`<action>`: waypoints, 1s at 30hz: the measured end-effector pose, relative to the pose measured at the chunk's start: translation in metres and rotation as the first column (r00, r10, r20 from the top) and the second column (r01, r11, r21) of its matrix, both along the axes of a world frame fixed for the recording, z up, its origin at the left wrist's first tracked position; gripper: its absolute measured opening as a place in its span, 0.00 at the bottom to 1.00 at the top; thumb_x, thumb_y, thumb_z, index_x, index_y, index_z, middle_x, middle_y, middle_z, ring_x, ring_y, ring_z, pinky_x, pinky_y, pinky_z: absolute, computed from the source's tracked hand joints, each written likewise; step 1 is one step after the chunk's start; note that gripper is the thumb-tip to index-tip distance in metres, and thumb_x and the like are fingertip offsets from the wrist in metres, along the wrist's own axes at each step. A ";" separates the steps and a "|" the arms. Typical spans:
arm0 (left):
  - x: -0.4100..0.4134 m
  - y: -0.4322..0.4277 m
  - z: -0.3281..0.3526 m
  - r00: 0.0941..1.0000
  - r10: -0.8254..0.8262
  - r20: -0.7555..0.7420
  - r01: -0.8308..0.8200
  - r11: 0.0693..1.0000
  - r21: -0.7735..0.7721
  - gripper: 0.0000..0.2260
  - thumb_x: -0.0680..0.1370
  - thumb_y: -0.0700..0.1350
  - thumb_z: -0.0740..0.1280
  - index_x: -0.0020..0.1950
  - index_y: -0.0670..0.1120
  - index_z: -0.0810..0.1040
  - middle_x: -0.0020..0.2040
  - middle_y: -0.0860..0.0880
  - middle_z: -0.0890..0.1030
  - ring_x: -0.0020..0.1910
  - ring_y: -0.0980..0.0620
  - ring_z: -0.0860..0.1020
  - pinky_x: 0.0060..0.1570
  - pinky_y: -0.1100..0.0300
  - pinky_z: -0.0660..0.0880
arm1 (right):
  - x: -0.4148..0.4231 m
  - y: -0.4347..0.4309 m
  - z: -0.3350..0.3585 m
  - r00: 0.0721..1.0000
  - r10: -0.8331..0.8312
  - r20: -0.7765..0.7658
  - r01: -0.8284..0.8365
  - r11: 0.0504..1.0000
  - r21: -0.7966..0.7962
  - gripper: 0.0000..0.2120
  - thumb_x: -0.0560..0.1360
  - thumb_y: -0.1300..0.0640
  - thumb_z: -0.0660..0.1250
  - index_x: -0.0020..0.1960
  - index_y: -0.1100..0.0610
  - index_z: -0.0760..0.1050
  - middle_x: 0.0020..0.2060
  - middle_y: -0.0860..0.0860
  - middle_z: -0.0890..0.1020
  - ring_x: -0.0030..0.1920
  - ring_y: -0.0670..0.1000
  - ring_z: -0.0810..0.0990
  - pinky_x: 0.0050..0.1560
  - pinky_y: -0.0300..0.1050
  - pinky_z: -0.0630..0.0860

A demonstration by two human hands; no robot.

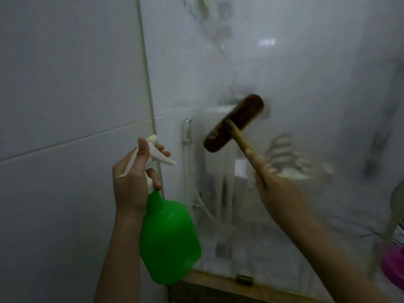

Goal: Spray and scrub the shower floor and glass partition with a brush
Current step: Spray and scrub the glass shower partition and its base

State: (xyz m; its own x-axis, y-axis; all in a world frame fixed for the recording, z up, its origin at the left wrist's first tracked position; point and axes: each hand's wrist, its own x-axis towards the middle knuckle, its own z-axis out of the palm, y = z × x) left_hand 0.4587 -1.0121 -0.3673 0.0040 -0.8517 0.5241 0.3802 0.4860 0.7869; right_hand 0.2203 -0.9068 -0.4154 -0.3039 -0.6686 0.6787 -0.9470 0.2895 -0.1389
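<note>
My left hand (133, 180) grips the neck of a green spray bottle (168, 241) with a white trigger head, held upright near the left edge of the glass partition (306, 84). My right hand (277, 189) holds the pale wooden handle of a brush (234, 123). Its dark brown head is tilted and pressed against the cloudy glass at mid height. The brush is blurred by motion. The shower floor is out of view.
White wall tiles (65, 84) fill the left side. Through the glass I see a white toilet tank (218, 119), a hose with a chrome holder (187, 127) and a wire rack (290, 158). A pink object (393, 263) sits at the right edge. A wooden sill (218, 283) runs under the glass.
</note>
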 end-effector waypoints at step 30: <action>-0.024 0.011 -0.177 0.972 0.122 0.200 -0.117 0.992 -0.037 0.14 0.83 0.54 0.60 0.45 0.57 0.85 0.42 0.52 0.87 0.19 0.53 0.70 0.25 0.68 0.70 | 0.020 0.000 -0.234 0.933 0.036 0.357 -0.043 0.999 0.011 0.42 0.74 0.59 0.69 0.78 0.41 0.50 0.21 0.44 0.59 0.17 0.43 0.54 0.17 0.34 0.48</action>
